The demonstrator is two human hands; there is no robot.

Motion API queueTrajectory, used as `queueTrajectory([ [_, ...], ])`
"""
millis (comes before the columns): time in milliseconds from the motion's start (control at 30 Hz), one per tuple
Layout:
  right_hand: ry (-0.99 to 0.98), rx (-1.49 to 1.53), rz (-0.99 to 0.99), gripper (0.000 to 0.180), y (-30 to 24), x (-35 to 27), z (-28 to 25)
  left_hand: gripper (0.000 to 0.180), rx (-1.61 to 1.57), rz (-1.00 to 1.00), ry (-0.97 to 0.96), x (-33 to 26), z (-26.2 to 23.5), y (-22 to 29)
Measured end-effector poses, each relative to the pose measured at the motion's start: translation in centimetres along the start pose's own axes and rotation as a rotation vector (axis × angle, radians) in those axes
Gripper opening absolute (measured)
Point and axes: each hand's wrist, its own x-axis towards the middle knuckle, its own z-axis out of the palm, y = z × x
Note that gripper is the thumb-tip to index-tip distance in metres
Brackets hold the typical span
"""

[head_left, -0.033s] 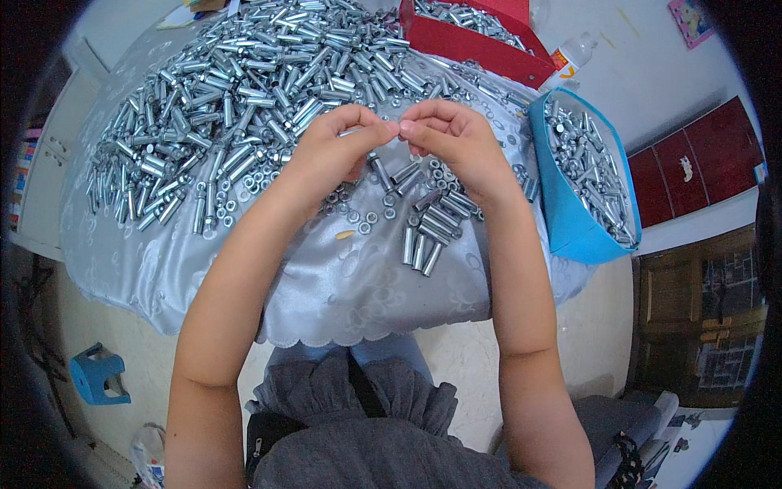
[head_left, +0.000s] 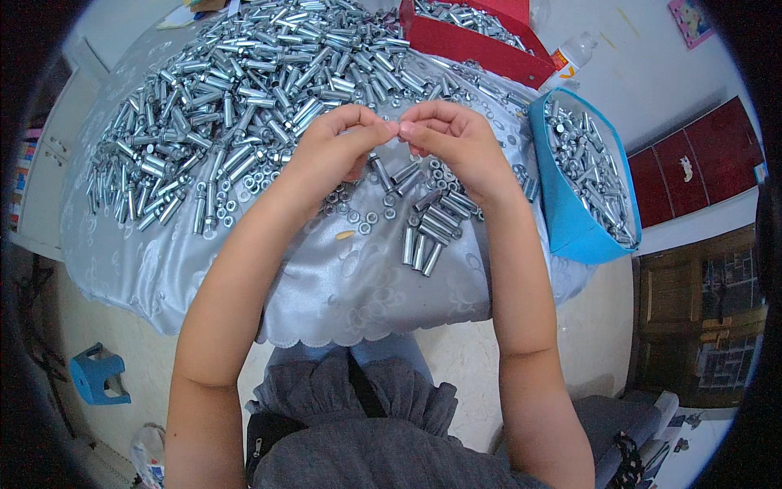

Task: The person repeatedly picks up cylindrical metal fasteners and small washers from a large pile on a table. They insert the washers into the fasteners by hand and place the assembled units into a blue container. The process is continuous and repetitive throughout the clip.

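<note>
Above the silvery tablecloth, the left hand and right hand are meeting fingertip to fingertip, pinching something too small to tell. Loose nuts and metal sleeves are lying just below them, a blue bin sitting at the right.

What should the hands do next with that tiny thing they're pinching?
Probably finish joining it, then drop it by the short row of sleeves. The left hand and right hand meet fingertip to fingertip above loose nuts; the pinched piece itself is hidden.
</note>
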Motion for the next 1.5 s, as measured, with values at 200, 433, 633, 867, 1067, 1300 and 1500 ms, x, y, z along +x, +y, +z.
queueTrajectory([
  [200,0.023,-0.007,-0.05,0.016,-0.1,-0.1,0.4,0.015,-0.137,0.004,-0.072,0.0,-0.3,0.1],
  [433,0.072,-0.137,-0.158,0.012,0.0,-0.2,0.9,0.015,-0.198,-0.01,-0.124,0.0,-0.7,0.2],
  [633,0.046,0.05,-0.198,0.012,-0.3,-0.5,1.0,0.014,-0.363,-0.029,-0.236,0.1,-0.9,0.4],
  [867,0.067,-0.17,-0.254,0.012,-0.5,-0.7,1.3,0.018,-0.366,-0.002,-0.24,0.0,-0.9,0.4],
  [1067,0.099,-0.268,-0.34,0.013,0.4,-0.6,1.4,0.026,-0.308,-0.057,-0.221,0.2,-0.5,0.3],
  [1300,0.145,-0.497,-0.576,0.014,0.3,-0.3,0.9,0.023,-0.346,-0.052,-0.284,0.1,-0.3,0.2],
  [1500,0.437,-0.657,-0.377,0.014,1.0,0.0,-0.7,0.022,-0.421,-0.09,-0.189,0.0,-0.4,1.0],
])
